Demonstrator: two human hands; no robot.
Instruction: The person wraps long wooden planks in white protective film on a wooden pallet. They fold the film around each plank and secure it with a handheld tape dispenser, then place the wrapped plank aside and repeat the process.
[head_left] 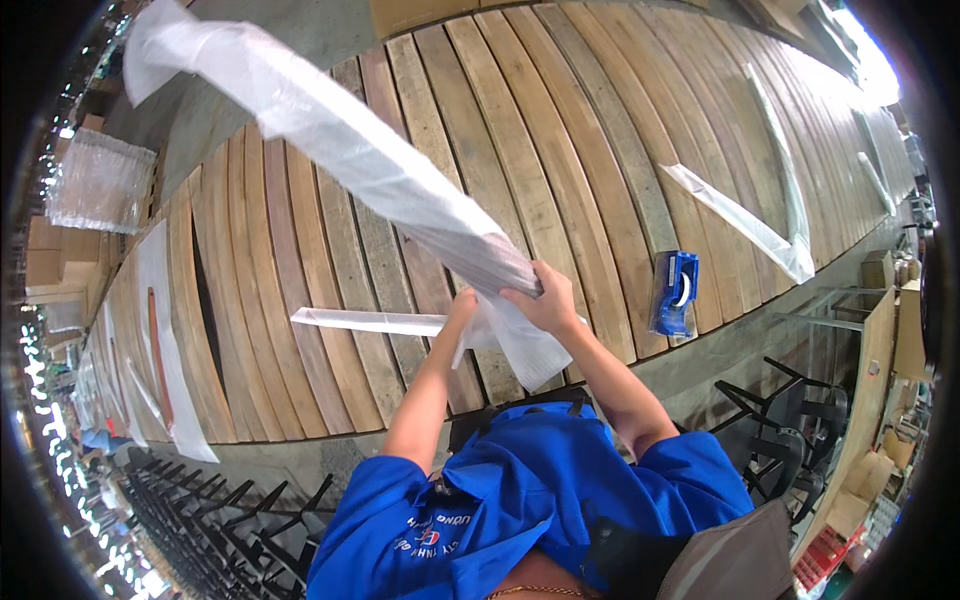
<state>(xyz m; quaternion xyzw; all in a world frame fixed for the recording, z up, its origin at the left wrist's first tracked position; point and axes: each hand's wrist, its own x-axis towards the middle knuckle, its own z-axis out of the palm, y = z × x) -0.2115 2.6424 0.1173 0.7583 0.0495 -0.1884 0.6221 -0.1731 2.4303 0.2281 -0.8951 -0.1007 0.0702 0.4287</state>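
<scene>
A long dark bar wrapped in a clear plastic sleeve (330,140) slants from the upper left down to the middle of the wooden slat bench (560,130). My right hand (545,297) grips the near end of the wrapped bar from above. My left hand (462,305) sits just beside it, its fingers pinching the loose plastic at that same end. A flap of the sleeve hangs below both hands. A second flat plastic sleeve (365,321) lies on the slats to the left of my hands.
A blue tape dispenser (675,292) stands on the bench to the right. More long plastic sleeves (745,220) lie at the far right and along the left edge (165,350). Black metal frames (200,520) stack below the bench; cardboard boxes (870,480) are at the right.
</scene>
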